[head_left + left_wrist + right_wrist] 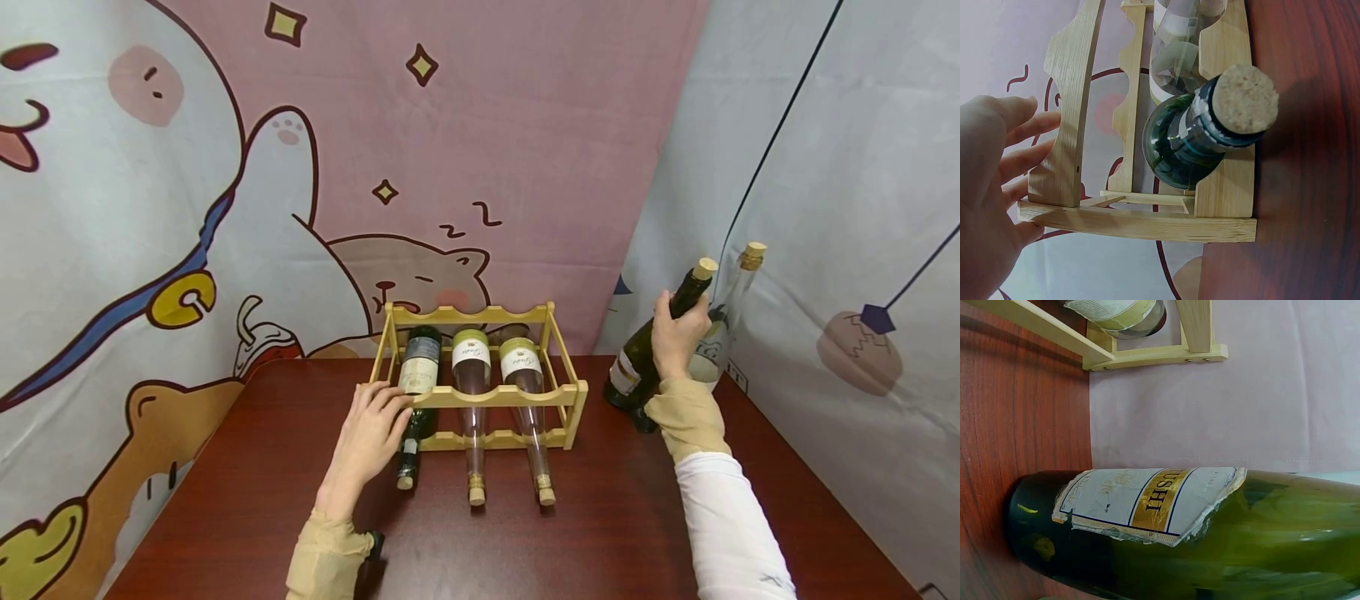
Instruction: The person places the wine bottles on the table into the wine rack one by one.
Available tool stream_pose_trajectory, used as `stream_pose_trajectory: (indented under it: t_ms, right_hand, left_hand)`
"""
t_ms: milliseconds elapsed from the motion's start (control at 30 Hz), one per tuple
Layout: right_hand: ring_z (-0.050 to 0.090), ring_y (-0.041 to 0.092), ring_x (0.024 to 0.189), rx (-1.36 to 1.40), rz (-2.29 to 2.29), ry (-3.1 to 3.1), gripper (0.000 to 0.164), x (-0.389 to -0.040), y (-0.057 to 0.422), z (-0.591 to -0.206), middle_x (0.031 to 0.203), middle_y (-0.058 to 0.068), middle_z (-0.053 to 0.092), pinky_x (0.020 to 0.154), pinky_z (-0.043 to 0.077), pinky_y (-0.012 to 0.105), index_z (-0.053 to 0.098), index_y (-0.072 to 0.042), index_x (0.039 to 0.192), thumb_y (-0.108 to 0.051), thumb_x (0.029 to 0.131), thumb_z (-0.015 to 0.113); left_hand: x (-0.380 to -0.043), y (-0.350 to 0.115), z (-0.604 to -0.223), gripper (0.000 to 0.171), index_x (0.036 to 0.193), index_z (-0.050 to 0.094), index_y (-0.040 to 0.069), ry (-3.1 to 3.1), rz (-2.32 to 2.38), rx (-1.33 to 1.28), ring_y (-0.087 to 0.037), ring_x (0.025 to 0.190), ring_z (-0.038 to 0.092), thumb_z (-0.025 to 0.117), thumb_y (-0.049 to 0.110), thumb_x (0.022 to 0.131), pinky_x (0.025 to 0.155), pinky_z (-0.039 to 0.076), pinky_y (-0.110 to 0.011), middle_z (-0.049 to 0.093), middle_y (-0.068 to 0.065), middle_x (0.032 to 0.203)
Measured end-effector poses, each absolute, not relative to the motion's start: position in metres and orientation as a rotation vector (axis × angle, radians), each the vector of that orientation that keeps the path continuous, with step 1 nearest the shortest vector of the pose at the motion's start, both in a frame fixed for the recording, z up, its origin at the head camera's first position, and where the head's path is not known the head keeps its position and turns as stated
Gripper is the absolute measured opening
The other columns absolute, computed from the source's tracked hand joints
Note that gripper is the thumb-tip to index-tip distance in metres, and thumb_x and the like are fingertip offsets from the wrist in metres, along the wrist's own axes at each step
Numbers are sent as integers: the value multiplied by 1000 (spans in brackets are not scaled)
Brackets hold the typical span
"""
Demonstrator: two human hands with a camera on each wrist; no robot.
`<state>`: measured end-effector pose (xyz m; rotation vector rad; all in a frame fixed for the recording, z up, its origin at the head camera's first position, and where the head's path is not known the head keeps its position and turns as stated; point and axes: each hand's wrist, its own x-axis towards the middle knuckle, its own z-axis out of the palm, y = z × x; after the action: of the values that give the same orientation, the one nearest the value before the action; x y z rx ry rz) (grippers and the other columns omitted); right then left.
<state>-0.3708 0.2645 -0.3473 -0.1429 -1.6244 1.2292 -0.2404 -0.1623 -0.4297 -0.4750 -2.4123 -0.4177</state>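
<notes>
My right hand [678, 329] grips the neck of a corked green wine bottle [632, 367], which leans with its cork up and to the right. In the right wrist view its torn white-and-gold label faces the camera, and its base is close against the table. My left hand [367, 429] rests at the front left corner of a wooden wine rack [480, 398], fingers extended over the upper rail. Inside the rack lie a dark green bottle [420, 367] and two clear bottles, one in the middle [471, 358] and one at right [522, 367], corks toward me.
A clear corked bottle [738, 304] stands behind my right hand, partly hidden by it. The reddish-brown table [600, 533] ends at a cartoon-printed cloth [540, 167] behind the rack and a pale cloth [847, 217] on the right.
</notes>
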Motion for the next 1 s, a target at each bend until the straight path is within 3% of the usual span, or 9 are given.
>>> stream_pose_trajectory:
  t_ms: [100,200,367,700,867,1000]
  right_hand:
    - [50,-9,63,-152,1260,-1582,5,-367,266,-350,70,-25,50,67,40,13,54,-23,90,-22,89,59]
    - [51,-11,60,-152,1270,-1541,7,-363,267,-352,69,-25,51,65,41,12,54,-25,90,-22,88,59]
    - [52,-11,58,-130,1290,-1483,10,-361,268,-353,70,-23,52,64,43,12,56,-14,95,-21,88,60]
    - [52,-10,57,-68,1332,-1377,15,-343,256,-341,71,-19,54,64,44,12,52,-22,91,-9,87,59]
    - [55,-6,56,-16,1358,-1291,9,-330,248,-327,72,-15,56,61,46,13,57,-13,92,-7,87,58]
    - [56,3,55,42,1400,-1192,18,-323,245,-318,72,-10,58,60,49,18,59,-5,104,-4,86,58]
  left_hand:
    - [-240,-162,-429,16,100,70,9,-2418,-417,-474,-31,119,50,62,19,91,109,29,-63,67,-10,109]
    - [-240,-162,-430,16,100,70,9,-2419,-421,-475,-31,119,50,62,19,91,110,28,-63,67,-10,108]
    - [-240,-162,-431,16,100,70,9,-2423,-421,-471,-31,119,50,62,19,91,110,28,-63,67,-10,108]
    - [-242,-162,-431,15,99,71,8,-2397,-441,-486,-33,118,51,61,18,91,110,28,-63,67,-10,107]
    - [-242,-162,-431,15,98,71,8,-2381,-439,-492,-34,117,52,62,17,90,109,29,-63,67,-10,107]
    - [-241,-163,-430,15,99,71,8,-2386,-430,-483,-34,117,51,63,17,90,108,29,-64,67,-10,107]
